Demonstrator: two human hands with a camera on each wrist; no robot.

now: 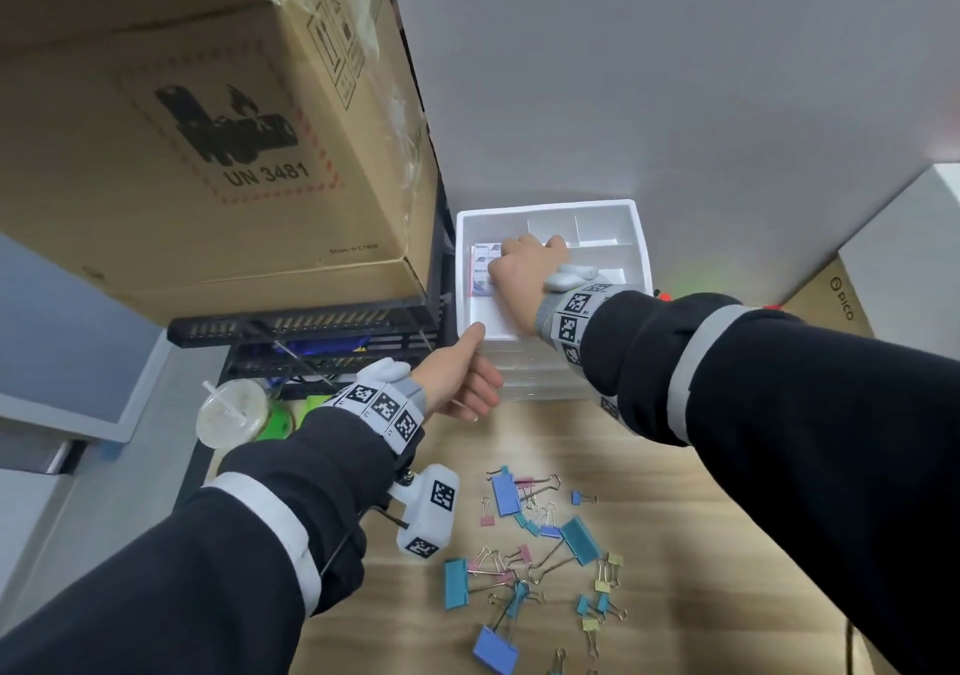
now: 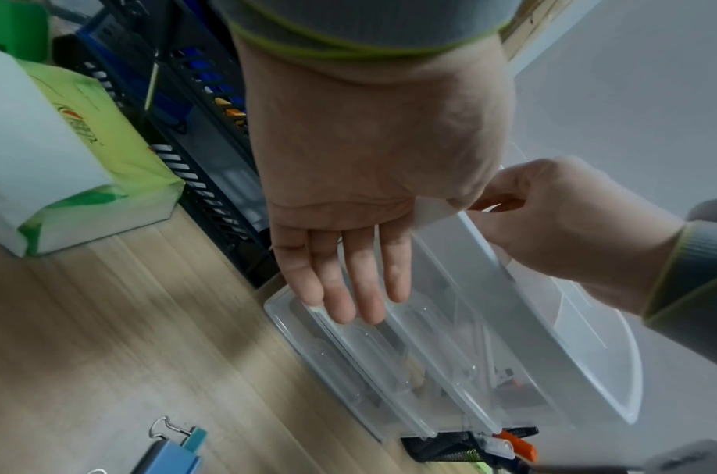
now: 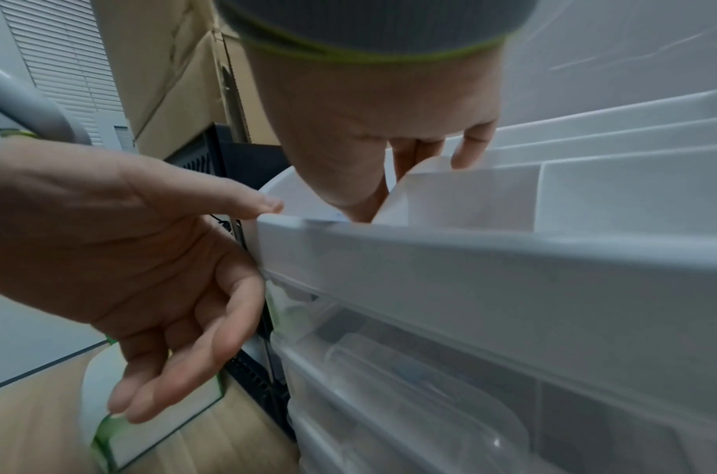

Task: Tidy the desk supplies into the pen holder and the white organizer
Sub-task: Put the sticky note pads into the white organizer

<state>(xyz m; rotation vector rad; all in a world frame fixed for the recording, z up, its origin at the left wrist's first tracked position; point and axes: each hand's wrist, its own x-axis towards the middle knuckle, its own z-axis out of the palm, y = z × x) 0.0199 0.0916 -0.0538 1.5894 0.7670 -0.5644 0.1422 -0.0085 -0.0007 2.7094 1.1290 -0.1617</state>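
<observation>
The white organizer (image 1: 640,237) (image 2: 511,288) (image 3: 470,256) stands at the back of the wooden desk, its top tray split into compartments above clear drawers. My right hand (image 1: 506,271) (image 3: 413,173) reaches down into the tray's left compartment and holds a white pack of sticky notes (image 1: 482,263) (image 3: 462,195). My left hand (image 1: 467,388) (image 2: 349,288) (image 3: 178,320) is at the organizer's front left corner, thumb on the rim, fingers loose and holding nothing. Several coloured binder clips (image 1: 540,544) (image 2: 174,449) lie scattered on the desk in front. A black mesh holder (image 2: 462,449) shows beside the organizer.
A big cardboard box (image 1: 208,128) sits on a black rack (image 1: 311,331) left of the organizer. Below the rack stand a plastic cup with a straw (image 1: 231,414) and a green tissue pack (image 2: 64,160). Another box (image 1: 841,300) is at the right wall.
</observation>
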